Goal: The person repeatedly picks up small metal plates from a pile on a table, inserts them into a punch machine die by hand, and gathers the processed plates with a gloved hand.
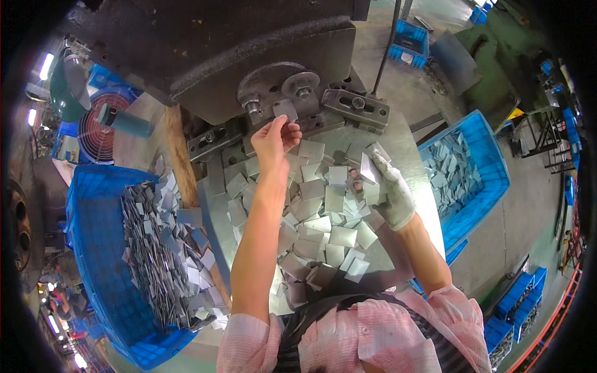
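Head view: at the bottom of the frame is a pink shirt [367, 329], with both forearms reaching up from it. Past it, the metal plates [336, 202] lie in a loose, overlapping heap at the centre; a forearm brushing them could send some sliding, and their thin edges might nick bare skin.

Right of centre, the gloved right hand [395, 193] is bent inward over the heap, its fingers closed around a few plates [370, 169]. Uneven pressure could let one slip.

Farther up, the left arm runs nearly straight to the bare left hand [273, 143], fingers curled, thumb and forefinger apparently pinching the lower edge of a small plate [285, 109]. This plate sits just under the dark machine [267, 74] at the top; if that came down with the fingers so close, they could be crushed. A crooked pinch might also leave the plate askew.

Beyond, plates fill a left bin [93, 217] and a right bin [496, 168]; a fan [99, 133] stands upper left.
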A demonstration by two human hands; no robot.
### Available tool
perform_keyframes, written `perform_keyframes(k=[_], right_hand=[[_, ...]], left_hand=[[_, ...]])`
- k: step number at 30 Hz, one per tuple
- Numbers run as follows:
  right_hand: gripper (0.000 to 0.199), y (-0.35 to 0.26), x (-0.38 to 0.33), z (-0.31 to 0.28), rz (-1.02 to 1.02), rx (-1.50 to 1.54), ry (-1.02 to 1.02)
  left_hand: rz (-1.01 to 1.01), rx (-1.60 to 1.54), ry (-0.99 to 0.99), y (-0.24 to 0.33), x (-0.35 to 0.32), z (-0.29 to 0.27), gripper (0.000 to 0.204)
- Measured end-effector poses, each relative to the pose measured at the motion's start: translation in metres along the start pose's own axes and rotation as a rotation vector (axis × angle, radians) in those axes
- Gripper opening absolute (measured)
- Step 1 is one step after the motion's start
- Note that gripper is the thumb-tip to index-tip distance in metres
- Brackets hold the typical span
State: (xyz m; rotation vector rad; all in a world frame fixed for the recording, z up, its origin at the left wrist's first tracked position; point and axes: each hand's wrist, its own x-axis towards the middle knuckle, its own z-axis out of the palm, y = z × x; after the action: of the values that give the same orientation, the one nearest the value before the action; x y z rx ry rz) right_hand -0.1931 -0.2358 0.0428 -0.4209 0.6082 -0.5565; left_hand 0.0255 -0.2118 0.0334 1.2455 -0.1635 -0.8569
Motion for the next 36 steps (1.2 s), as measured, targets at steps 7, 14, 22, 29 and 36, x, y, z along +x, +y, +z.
perform_keyframes(k=[7, 14, 22, 29, 36], right_hand=[[0.024, 0.000, -0.009, 0.008, 0.058, -0.069, -0.002], [0.024, 0.008, -0.014, 0.007, 0.064, -0.051, 0.045], [0.028, 0.010, -0.030, 0.007, 0.021, 0.003, 0.025], [0.021, 0.028, -0.057, 0.029, 0.084, 0.133, -0.127], [0.023, 0.047, -0.079, 0.050, 0.037, -0.010, -0.155]], left_hand=[[0.037, -0.035, 0.002, -0.004, 0.001, 0.003, 0.012], [0.033, -0.045, 0.005, -0.005, 0.000, -0.002, 0.012], [0.203, 0.180, -0.170, 0.013, -0.089, -0.017, 0.018], [0.266, 0.215, -0.160, 0.035, -0.172, -0.041, 0.024], [0.326, 0.163, -0.201, 0.046, -0.203, -0.062, 0.023]])
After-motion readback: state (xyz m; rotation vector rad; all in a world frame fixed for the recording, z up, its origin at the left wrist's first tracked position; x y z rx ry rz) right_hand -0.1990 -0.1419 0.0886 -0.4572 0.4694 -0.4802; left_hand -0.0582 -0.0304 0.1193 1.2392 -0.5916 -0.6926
